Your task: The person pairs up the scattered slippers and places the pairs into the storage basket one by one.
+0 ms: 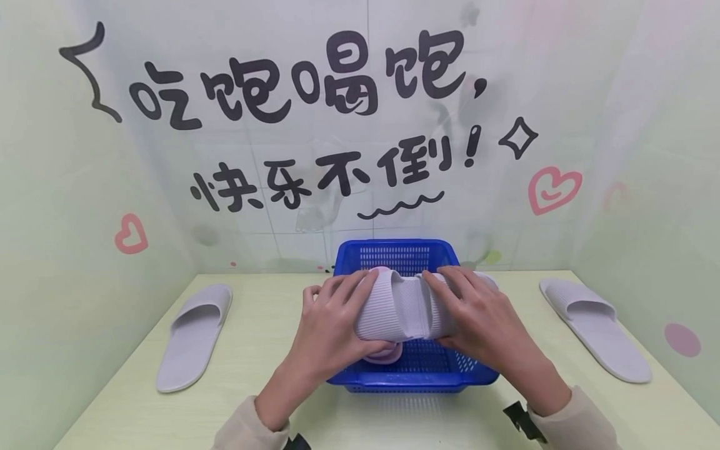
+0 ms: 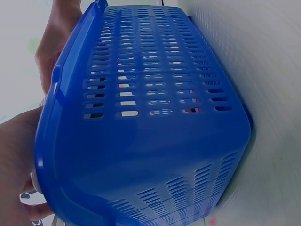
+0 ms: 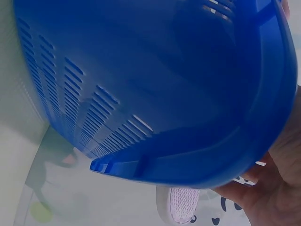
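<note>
A pale, ribbed slipper (image 1: 378, 309) is gripped in my left hand (image 1: 330, 322), fingers over the top and thumb underneath. My right hand (image 1: 488, 315) holds the other end, curled round a second ribbed strap (image 1: 443, 312); these look like two slippers together, but where they meet is partly hidden. Both hands are above a blue perforated basket (image 1: 413, 380). Inside the basket, below my left hand, shows a pinkish rounded piece (image 1: 385, 356), mostly covered. The right wrist view catches a slipper end with a pinkish textured surface (image 3: 183, 205) beyond the basket rim.
One pale slipper (image 1: 194, 340) lies on the table's left side, and another (image 1: 604, 337) lies on the right. The pale wooden tabletop (image 1: 247, 350) is bounded by printed walls at the back and both sides.
</note>
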Demonstrator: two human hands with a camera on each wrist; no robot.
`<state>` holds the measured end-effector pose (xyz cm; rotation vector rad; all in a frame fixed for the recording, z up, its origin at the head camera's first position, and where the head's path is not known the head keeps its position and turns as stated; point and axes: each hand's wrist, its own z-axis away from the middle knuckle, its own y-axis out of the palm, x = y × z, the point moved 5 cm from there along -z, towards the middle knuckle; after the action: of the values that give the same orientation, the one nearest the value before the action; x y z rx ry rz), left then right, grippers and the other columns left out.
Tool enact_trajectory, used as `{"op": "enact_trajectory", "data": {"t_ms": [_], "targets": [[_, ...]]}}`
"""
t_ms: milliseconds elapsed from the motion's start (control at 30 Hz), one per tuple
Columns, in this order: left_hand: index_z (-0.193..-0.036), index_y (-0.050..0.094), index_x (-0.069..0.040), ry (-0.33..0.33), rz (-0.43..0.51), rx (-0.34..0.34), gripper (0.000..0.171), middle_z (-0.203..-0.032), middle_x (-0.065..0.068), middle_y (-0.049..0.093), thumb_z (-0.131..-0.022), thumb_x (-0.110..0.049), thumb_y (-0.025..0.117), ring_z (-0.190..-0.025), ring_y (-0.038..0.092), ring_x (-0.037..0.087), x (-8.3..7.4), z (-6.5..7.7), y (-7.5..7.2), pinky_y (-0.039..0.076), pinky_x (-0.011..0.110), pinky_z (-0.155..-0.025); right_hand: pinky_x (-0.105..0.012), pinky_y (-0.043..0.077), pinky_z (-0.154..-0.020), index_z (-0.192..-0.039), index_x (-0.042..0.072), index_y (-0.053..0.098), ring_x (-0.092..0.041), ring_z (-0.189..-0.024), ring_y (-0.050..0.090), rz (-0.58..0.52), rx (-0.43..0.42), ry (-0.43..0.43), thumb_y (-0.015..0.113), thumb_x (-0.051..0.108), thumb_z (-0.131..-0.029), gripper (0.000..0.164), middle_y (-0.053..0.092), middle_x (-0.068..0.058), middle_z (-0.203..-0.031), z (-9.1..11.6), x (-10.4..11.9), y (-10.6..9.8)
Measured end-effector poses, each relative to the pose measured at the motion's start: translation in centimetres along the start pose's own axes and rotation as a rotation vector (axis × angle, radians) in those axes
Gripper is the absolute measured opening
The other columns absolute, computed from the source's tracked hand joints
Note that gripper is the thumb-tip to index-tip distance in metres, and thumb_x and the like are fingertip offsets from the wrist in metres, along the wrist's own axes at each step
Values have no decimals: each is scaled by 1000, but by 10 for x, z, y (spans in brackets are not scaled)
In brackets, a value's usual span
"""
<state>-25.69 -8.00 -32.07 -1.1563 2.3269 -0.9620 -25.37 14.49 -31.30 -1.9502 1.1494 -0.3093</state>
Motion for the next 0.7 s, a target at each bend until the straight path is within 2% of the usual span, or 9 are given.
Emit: {"op": "enact_trajectory", "data": {"t_ms": [267, 533, 700], "targets": [[-151, 53, -25, 21, 13, -4, 111, -147, -3, 60, -57, -66, 94, -127, 58, 27, 4, -1, 1, 44, 47, -87, -56, 60, -89, -142, 12, 58, -37, -121, 62, -42, -10, -11, 105, 47, -46, 112, 62, -16, -135, 0, -2, 0], [-152, 51, -26, -9, -15, -10, 113, -141, -2, 64, -56, -72, 90, -119, 62, 27, 3, 1, 1, 45, 47, -85, -55, 61, -87, -142, 13, 58, -36, -118, 63, -9, 7, 1, 104, 50, -46, 113, 63, -15, -133, 0, 1, 1], [-150, 54, -25, 11, 6, -24, 112, -142, -1, 64, -55, -70, 91, -120, 62, 28, 2, 0, 0, 45, 47, -84, -55, 61, -87, -142, 12, 59, -36, -118, 63, -19, 1, -10, 104, 50, -47, 111, 63, -16, -132, 0, 0, -1]]}}
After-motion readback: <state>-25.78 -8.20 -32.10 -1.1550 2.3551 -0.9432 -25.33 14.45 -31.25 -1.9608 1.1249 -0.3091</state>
